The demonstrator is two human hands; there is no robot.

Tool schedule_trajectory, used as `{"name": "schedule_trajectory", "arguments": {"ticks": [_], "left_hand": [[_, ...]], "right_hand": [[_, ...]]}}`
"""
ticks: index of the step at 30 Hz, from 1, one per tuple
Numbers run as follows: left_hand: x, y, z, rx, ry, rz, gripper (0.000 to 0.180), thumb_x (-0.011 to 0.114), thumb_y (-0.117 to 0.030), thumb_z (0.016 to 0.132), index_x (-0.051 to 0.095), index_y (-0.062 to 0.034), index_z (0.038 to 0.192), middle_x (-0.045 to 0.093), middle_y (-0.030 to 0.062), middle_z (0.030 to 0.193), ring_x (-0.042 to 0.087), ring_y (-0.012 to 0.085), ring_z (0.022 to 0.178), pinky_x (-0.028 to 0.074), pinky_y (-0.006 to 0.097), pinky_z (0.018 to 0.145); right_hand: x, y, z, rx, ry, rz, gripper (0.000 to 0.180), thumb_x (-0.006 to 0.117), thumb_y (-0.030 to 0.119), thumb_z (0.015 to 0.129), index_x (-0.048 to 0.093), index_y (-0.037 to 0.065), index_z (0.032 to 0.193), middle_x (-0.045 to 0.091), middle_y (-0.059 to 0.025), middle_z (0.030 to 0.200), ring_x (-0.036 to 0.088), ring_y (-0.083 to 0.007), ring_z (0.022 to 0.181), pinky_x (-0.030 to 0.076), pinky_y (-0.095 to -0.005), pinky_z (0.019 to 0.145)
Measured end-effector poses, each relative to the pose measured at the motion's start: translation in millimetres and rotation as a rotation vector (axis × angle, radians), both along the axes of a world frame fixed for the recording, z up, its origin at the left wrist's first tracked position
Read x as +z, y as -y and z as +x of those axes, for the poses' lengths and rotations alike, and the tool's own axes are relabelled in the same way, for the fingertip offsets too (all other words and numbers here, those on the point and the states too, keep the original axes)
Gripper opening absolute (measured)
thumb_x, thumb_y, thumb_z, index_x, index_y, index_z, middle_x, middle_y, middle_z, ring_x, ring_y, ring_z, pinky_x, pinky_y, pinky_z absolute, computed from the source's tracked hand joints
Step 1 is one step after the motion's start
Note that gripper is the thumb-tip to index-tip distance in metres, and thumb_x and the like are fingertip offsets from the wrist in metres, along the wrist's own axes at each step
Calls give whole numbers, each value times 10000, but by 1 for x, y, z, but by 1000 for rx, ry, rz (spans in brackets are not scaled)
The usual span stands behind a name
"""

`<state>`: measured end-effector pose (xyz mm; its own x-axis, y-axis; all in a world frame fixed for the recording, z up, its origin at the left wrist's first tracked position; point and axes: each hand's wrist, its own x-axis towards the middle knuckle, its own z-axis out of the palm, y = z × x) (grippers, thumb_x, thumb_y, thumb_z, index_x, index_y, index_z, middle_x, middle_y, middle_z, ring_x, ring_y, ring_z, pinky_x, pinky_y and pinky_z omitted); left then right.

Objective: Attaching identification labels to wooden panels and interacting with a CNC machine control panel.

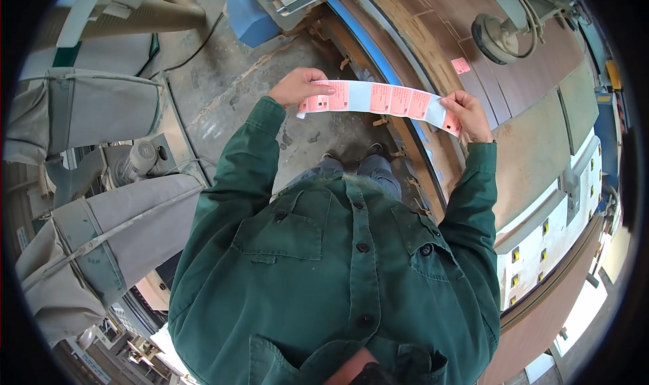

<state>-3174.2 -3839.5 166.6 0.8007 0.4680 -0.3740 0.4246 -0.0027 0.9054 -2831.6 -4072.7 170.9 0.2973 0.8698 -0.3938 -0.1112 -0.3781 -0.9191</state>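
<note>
A strip of pink printed labels on white backing paper (400, 101) is stretched between my two hands, in front of my chest. Some spots along the strip are bare backing. My left hand (299, 87) pinches its left part between thumb and fingers, and a short end curls down below that hand. The right end is gripped by my right hand (468, 116), thumb on top, close to the edge of the machine bed. Both my forearms wear green sleeves.
Brown panels (483, 81) lie to the right, one bearing a pink label (460, 65). A round suction cup (495, 39) hangs over them. A blue box (250, 14) stands ahead. Grey fabric-covered ducts (101, 108) and a motor (143, 156) are at the left, beside the concrete floor (236, 81).
</note>
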Motion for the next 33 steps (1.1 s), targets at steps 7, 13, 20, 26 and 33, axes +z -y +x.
{"name": "schedule_trajectory", "arguments": {"ticks": [7,13,20,26,33], "left_hand": [[11,-5,-32,-18,-79,3,232,718,-241,827,659,-22,874,622,1,751,550,40,677,453,224,598],[13,48,-22,-125,145,-204,158,673,-162,863,646,-27,940,635,-13,816,577,38,746,460,199,646],[21,98,-11,-149,283,-788,178,582,-49,862,596,18,1027,653,70,949,628,103,824,500,232,763],[29,140,31,-41,271,-954,215,590,-41,857,580,23,1062,659,117,987,661,159,862,543,284,793],[20,193,95,-1,145,-865,176,683,-130,859,627,-8,973,665,43,872,627,74,706,510,215,637]], "right_hand": [[16,3,-37,118,540,-95,159,705,140,805,628,14,861,615,-2,727,592,-129,672,469,-286,610],[48,-29,-164,256,550,415,338,690,169,782,627,61,1096,664,-86,978,629,-219,893,486,-341,806],[35,9,-173,290,-178,368,225,644,92,872,589,26,1081,598,8,945,543,-72,893,444,-235,827],[44,47,-138,271,-326,392,280,648,65,861,584,32,1132,590,17,970,528,-66,921,427,-225,849],[43,105,-73,105,-154,446,48,657,70,843,688,38,824,596,-58,1029,552,-159,975,403,-287,914]]}}
